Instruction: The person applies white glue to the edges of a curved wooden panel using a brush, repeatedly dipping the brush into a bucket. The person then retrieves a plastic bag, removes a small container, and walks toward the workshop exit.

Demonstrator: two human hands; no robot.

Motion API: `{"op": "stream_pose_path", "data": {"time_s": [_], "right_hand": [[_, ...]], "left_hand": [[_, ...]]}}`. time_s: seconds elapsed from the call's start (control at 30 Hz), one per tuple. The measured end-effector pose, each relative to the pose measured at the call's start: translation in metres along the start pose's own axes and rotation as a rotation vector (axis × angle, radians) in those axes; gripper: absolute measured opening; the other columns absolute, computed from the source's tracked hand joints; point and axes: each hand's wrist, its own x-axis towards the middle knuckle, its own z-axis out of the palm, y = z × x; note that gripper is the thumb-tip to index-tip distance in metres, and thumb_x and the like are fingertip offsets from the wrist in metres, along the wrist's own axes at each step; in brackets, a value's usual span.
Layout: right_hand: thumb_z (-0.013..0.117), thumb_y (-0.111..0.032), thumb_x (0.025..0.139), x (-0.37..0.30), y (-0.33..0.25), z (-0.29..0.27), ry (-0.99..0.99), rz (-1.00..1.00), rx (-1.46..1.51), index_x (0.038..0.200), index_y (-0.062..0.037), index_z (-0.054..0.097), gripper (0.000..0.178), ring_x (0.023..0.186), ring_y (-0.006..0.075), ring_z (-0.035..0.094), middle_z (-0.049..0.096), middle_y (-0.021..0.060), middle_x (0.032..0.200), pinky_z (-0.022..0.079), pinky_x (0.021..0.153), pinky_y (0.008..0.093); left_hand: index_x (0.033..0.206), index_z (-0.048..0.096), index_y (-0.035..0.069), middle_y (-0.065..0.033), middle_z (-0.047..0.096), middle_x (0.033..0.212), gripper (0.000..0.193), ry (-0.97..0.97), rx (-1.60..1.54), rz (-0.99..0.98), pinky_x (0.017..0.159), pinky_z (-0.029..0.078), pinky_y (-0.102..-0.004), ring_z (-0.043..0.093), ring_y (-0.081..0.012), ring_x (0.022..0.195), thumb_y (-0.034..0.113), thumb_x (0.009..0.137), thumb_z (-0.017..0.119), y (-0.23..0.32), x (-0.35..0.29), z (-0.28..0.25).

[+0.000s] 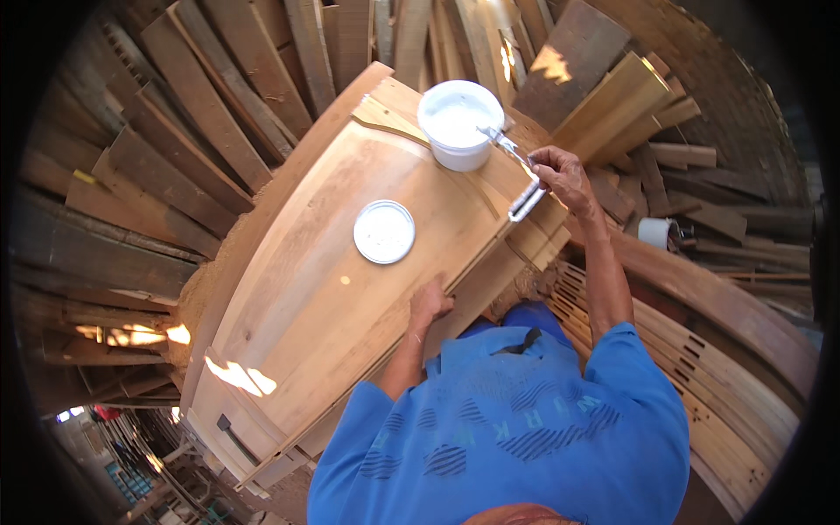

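Observation:
My right hand (562,178) is closed around a thin tool (502,140) smeared with white. The tool's far end reaches over the rim of a white bucket (461,157), which holds a thick white substance. Below those fingers is a narrow white-edged loop or slot (527,200); whether it belongs to the tool I cannot tell. My left hand (429,304) rests with curled fingers at the near edge of a pale wooden panel (319,262); anything inside its grip is hidden. A round white lid (384,232) lies flat on the panel, left of the bucket.
Planks (206,74) lean in dense rows at the far side and left. Slotted wooden rails (700,376) lie stacked to my right, with a small white container (654,232) beyond. A dark-headed tool (236,437) lies at the panel's lower left end. Sawdust (236,262) lines its far edge.

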Motion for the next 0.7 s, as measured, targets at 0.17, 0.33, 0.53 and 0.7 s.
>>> {"op": "stream_pose_path", "data": {"time_s": [0.17, 0.33, 0.53, 0.7], "right_hand": [[0.063, -0.006, 0.089, -0.094, 0.000, -0.050, 0.009, 0.065, 0.106, 0.105, -0.0011, 0.065, 0.017, 0.064, 0.0054, 0.054, 0.063, -0.0004, 0.084, 0.046, 0.056, 0.0227], [0.061, -0.007, 0.088, -0.181, 0.035, -0.094, 0.112, 0.207, 0.026, 0.104, -0.0033, 0.063, 0.016, 0.066, 0.0050, 0.056, 0.060, -0.0019, 0.085, 0.048, 0.058, 0.0210], [0.058, -0.008, 0.084, -0.231, 0.140, -0.101, 0.179, 0.363, -0.121, 0.100, 0.0016, 0.064, 0.020, 0.072, 0.0121, 0.063, 0.065, 0.0064, 0.081, 0.053, 0.065, 0.0299], [0.056, -0.006, 0.081, -0.232, 0.220, -0.078, 0.299, 0.141, -0.370, 0.103, -0.0011, 0.065, 0.024, 0.085, 0.0318, 0.065, 0.066, 0.0165, 0.086, 0.051, 0.075, 0.0414]], "left_hand": [[0.138, 0.053, 0.014, -0.0250, 0.066, 0.116, 0.069, 0.043, 0.045, -0.003, 0.095, 0.050, -0.0466, 0.062, -0.0405, 0.111, 0.030, 0.074, 0.071, 0.008, -0.005, -0.008], [0.136, 0.055, 0.015, -0.0217, 0.067, 0.116, 0.066, 0.041, 0.102, 0.018, 0.094, 0.050, -0.0455, 0.063, -0.0384, 0.110, 0.030, 0.073, 0.070, 0.007, 0.000, -0.009], [0.134, 0.056, 0.018, -0.0198, 0.068, 0.114, 0.065, 0.068, 0.138, -0.018, 0.093, 0.051, -0.0449, 0.064, -0.0373, 0.107, 0.030, 0.073, 0.070, 0.014, 0.000, -0.014], [0.134, 0.057, 0.018, -0.0198, 0.069, 0.111, 0.064, 0.068, 0.129, -0.041, 0.092, 0.051, -0.0452, 0.065, -0.0381, 0.105, 0.030, 0.073, 0.071, 0.015, 0.001, -0.011]]}}
